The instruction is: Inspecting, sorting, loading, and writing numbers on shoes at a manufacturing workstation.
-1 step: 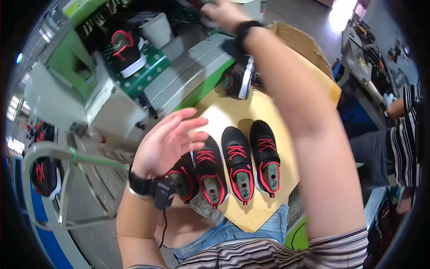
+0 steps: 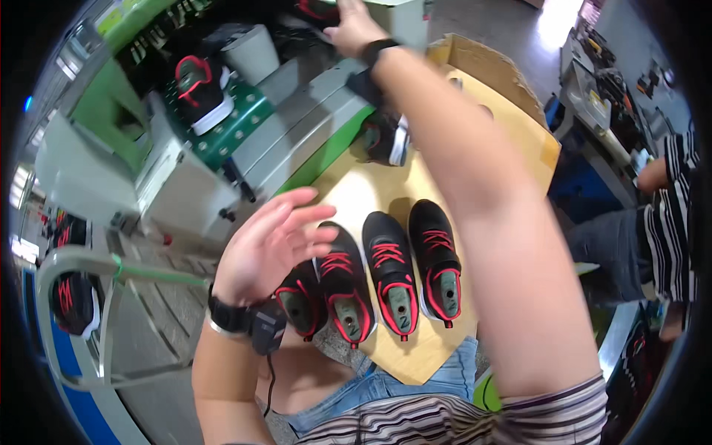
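A large grey-and-green metal machine fills the upper left. Against it is a pale wooden desk, whose near corner points at the person's lap. At the right rim stands a co-worker in a black-and-white striped top, cut off. A torn brown cardboard panel rises at the desk's far edge.

By the near corner, four black shoes with red laces and red collars stand in a row, toes away; the leftmost is partly covered. Another black shoe with a white sole lies tipped at the desk's far left edge, partly behind the right forearm. A black shoe with a red collar sits on the machine's green plate.

The left hand is over the row's left end, fingers spread and released. The right hand, blurred, reaches the top edge beside a black-and-red object; both are cut off, so I cannot tell whether its fingers grasp it.

Compared with the earlier frame, both hands sit slightly farther left, the four shoes keep their order, and a reddish bit beside the tipped shoe is now hidden.
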